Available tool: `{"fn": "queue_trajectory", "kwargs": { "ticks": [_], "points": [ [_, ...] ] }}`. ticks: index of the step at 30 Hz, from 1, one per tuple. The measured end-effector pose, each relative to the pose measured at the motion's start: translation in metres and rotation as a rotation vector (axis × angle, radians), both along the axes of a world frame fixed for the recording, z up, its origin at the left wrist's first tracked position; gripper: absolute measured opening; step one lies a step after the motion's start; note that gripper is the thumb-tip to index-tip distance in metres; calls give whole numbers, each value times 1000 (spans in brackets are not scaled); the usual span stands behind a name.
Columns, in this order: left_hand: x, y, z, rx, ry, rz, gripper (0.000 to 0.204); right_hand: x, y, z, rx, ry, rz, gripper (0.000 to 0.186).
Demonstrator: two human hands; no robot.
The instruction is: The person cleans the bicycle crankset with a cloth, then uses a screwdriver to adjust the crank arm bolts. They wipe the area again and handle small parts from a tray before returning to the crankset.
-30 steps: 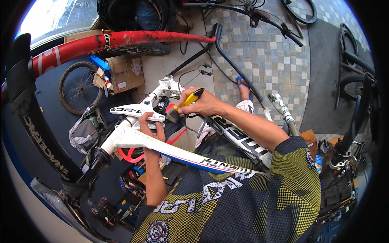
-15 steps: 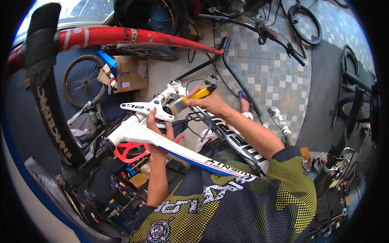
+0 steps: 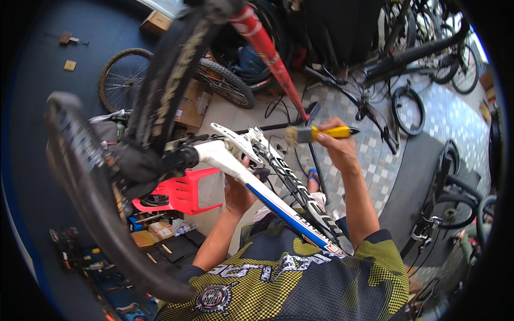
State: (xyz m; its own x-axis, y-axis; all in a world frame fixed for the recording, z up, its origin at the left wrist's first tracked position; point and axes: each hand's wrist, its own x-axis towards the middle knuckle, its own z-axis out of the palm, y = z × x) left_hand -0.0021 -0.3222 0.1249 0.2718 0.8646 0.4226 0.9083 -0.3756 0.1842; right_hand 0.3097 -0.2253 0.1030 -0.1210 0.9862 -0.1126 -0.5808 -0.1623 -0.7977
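Observation:
My right hand (image 3: 341,152) is closed round the yellow handle of a paintbrush (image 3: 305,134), whose bristles point left and touch nothing. Left of the bristles is a white crank arm (image 3: 235,140) beside a white bicycle frame (image 3: 222,156) with a blue and red tube. From below, my left hand (image 3: 239,191) reaches behind the tube, with a fingertip showing at the crank arm's lower end. That hand is closed there, partly hidden by the tube. A white and black tube (image 3: 306,195) of the frame runs down toward my shirt.
A red frame tube (image 3: 270,59) and a dark tyre (image 3: 170,80) rise at the upper left. A black curved part (image 3: 99,214) looms close on the left. Below the frame stands a red plastic chair (image 3: 184,190). Tools and small boxes (image 3: 160,230) lie at lower left; several bikes stand at upper right.
The paintbrush has been lifted away from the crank arm, up and to the right. The view has turned, so the frame and red tube appear shifted. My left hand stays by the crank arm.

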Motion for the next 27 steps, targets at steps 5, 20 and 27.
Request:
{"fn": "queue_trajectory", "kwargs": {
  "ticks": [5,20,27],
  "points": [
    [-26,-53,-9,-67,-330,105,57,24,-7,85,811,-19,241,36],
    [-278,-430,-142,-819,-696,1129,56,-365,-193,200,1199,-869,978,20],
    [-304,-621,-142,-1070,-906,1455,67,-582,-321,194,1416,-650,1251,19]
  ]
}}
